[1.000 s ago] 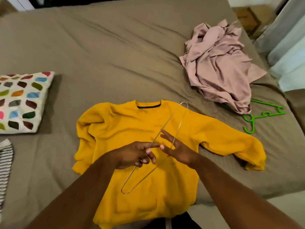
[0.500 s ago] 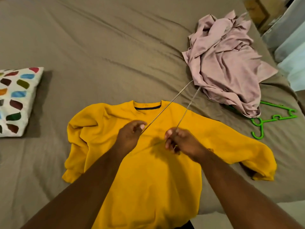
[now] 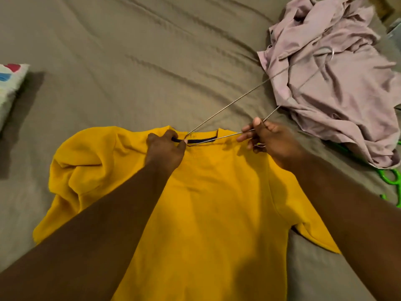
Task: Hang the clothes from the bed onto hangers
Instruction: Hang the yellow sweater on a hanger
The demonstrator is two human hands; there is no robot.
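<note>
Lying flat on the bed (image 3: 130, 61), front side up, the yellow sweatshirt (image 3: 217, 203) has its collar pointing away from the person. The left hand (image 3: 165, 148) is at the left part of the collar and pinches its edge between thumb and fingers. One corner of the wire hanger (image 3: 227, 106) touches the collar opening, just beside these fingertips. The right hand (image 3: 267, 137) is just beyond the right part of the collar, its fingers curled round the hanger's wire. The far end of the hanger reaches over the pink garment (image 3: 336, 94), which lies crumpled at the right. A green hanger (image 3: 392, 179) lies near the bed's right edge, and a patterned pillow (image 3: 8, 83) at the left.
</note>
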